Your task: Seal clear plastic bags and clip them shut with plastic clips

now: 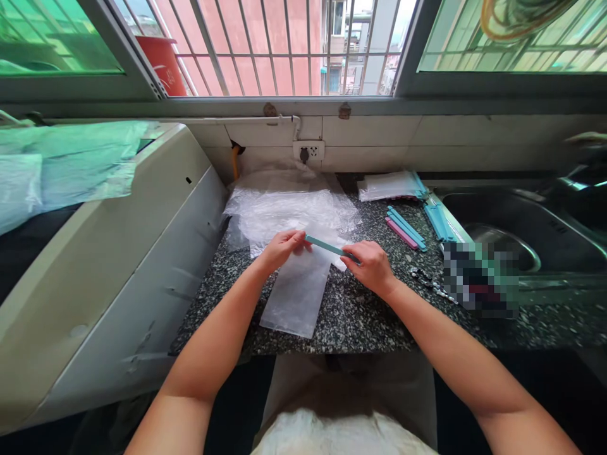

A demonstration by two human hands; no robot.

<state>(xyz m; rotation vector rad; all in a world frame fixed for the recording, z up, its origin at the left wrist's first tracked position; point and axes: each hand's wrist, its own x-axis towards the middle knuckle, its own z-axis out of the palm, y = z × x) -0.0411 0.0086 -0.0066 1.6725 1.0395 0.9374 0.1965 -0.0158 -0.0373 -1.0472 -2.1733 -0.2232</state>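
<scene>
My left hand (279,248) and my right hand (370,265) each pinch one end of a thin teal sealing clip (326,246). The clip lies across the top edge of a clear plastic bag (296,294), which rests flat on the speckled granite counter (360,316). Both hands are closed on the clip, left at its left end, right at its right end.
A heap of clear bags (289,212) lies behind the hands. More clips, teal and pink (405,230), and a packet (391,185) lie to the right beside a steel sink (521,234). A white appliance (109,265) stands on the left. A wall socket (308,150) is below the window.
</scene>
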